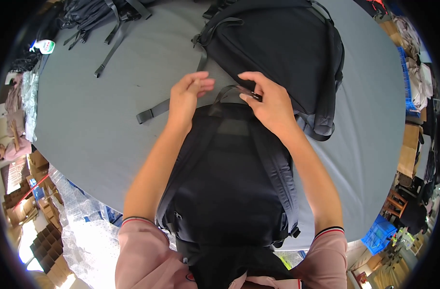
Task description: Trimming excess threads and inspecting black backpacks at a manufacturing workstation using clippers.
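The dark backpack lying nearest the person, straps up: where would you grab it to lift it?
Probably by the top carry loop of the near backpack, coming from the far end, above. The loop arches clear of the bag, so fingers can hook under it. The right hand already pinches there; the left hand hovers open beside it. The shoulder straps lie flat, so they are harder to catch.

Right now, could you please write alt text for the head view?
A person's right hand pinches a small dark piece at the top handle of a black backpack lying on a grey table; the left hand hovers beside. A second black backpack lies beyond.
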